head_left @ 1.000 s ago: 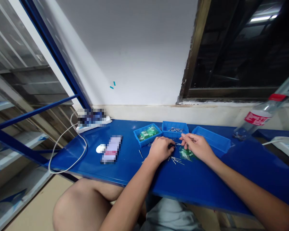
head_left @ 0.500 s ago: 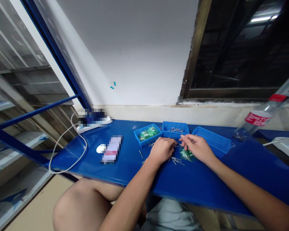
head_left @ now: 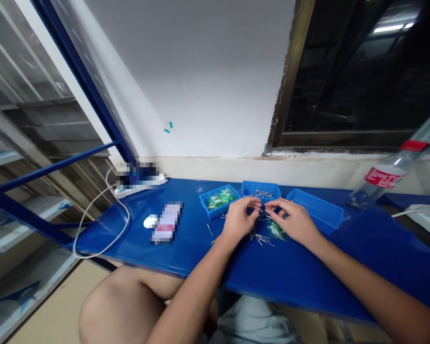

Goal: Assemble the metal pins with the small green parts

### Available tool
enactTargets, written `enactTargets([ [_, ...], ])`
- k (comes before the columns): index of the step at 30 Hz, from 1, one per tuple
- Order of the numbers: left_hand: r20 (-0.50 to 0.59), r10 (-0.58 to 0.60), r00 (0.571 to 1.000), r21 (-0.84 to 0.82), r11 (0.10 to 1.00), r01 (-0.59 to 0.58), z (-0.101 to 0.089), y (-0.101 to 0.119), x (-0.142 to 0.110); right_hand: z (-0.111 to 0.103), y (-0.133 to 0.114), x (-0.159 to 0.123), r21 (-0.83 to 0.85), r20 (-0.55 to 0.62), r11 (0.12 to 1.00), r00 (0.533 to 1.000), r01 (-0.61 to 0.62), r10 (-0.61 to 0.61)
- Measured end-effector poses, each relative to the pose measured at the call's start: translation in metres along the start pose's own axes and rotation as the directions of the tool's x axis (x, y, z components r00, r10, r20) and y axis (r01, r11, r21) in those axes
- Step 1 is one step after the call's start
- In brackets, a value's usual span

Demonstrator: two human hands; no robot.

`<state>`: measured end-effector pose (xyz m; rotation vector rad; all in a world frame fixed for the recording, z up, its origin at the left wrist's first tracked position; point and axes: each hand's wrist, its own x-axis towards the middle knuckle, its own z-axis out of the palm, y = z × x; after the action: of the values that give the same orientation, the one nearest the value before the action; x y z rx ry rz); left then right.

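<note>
Steel pins (head_left: 261, 237) lie scattered, thin and bright, on the blue workbench (head_left: 290, 272) at six o'clock from the hands. More sit in the middle blue tray (head_left: 261, 189) at twelve; the corner blue tray (head_left: 209, 205) at ten holds green circuit boards (head_left: 220, 199). The left hand (head_left: 239, 221) and right hand (head_left: 294, 221) have closed in since earlier, fingertips pinched together just above the pins; what they grip is too small to tell.

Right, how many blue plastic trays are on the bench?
3: the left tray holding green circuit boards, the middle tray holding metal pins, and the right tray, all near the wall.
</note>
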<state>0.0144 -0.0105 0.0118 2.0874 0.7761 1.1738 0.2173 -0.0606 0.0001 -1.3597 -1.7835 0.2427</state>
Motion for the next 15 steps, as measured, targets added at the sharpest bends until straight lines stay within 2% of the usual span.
enactTargets([
  [3,-0.008,-0.010,1.000,-0.059,0.998,0.009,0.0002,0.0030,0.0002,0.0010,-0.0011,-0.0010,-0.009,0.017,1.000,1.000,-0.010,0.010],
  [10,-0.023,-0.036,0.999,-0.124,0.992,0.033,0.0014,0.0016,0.0005,0.0041,-0.0047,-0.0022,0.086,0.027,0.994,0.998,-0.060,0.058],
  [15,0.007,-0.052,0.999,-0.178,0.983,0.053,0.0024,0.0007,0.0008,0.0054,-0.0040,-0.0027,0.132,0.071,0.987,0.994,-0.088,0.079],
])
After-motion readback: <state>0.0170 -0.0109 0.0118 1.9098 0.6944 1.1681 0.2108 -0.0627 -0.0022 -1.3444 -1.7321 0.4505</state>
